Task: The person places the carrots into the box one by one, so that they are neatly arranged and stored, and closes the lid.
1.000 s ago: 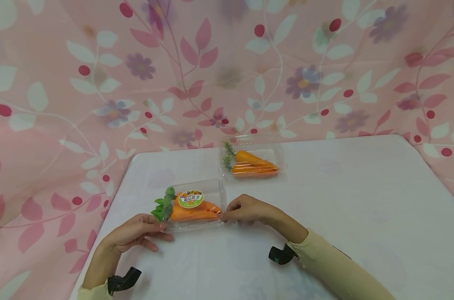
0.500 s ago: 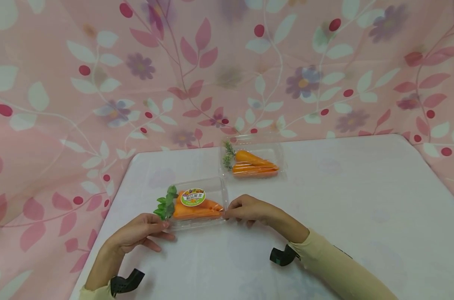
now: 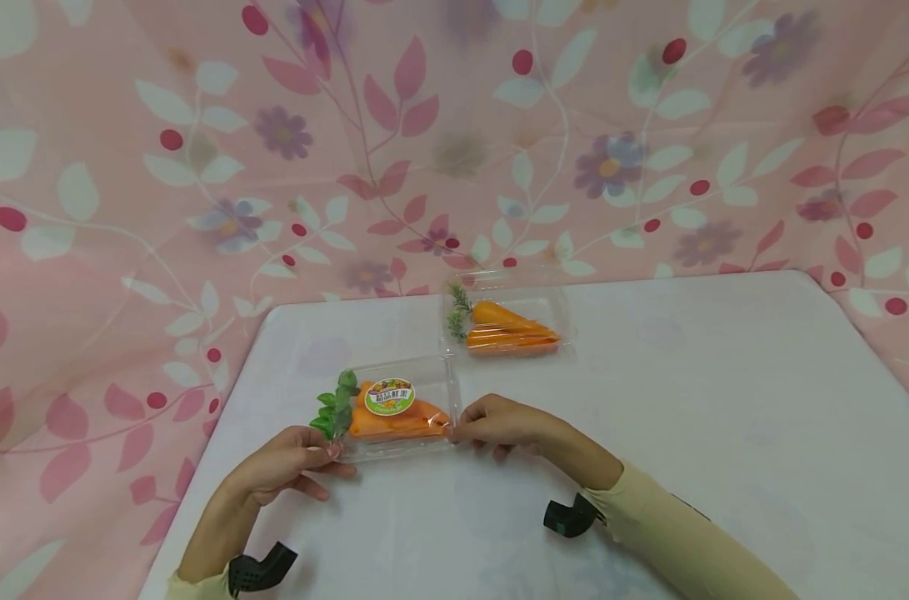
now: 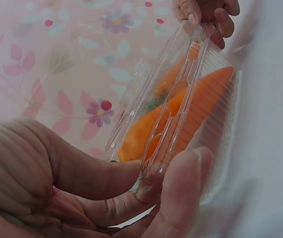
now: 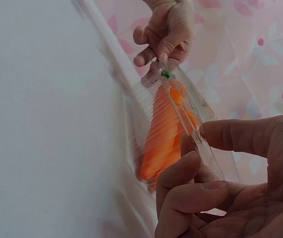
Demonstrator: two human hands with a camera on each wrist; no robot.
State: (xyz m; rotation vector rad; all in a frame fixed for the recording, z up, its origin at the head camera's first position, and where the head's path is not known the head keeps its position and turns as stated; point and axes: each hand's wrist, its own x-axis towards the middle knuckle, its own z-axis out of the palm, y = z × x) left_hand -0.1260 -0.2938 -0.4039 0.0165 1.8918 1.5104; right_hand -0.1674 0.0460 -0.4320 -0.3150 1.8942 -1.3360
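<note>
A clear plastic clamshell box (image 3: 430,379) with orange carrots (image 3: 397,422) inside lies in front of me at left of centre. Its lid carries a round fruit label (image 3: 390,397), and green leaves (image 3: 336,408) stick out at the left end. My left hand (image 3: 292,462) pinches the near left corner of the box between thumb and finger; the left wrist view shows the thumb (image 4: 97,176) on the rim. At the opposite end, my right hand (image 3: 502,423) pinches the near right corner, its thumb (image 5: 236,136) against the rim.
A second clear clamshell box (image 3: 551,292) stands farther back, near the table's far edge, with carrots (image 3: 506,325) and feathery green tops. Beneath everything is a white-covered table (image 3: 686,375). A pink floral curtain (image 3: 454,150) hangs behind it.
The box and both hands have shifted slightly to the right. Both hands keep their pinch on its corners. The rear box has stayed in place.
</note>
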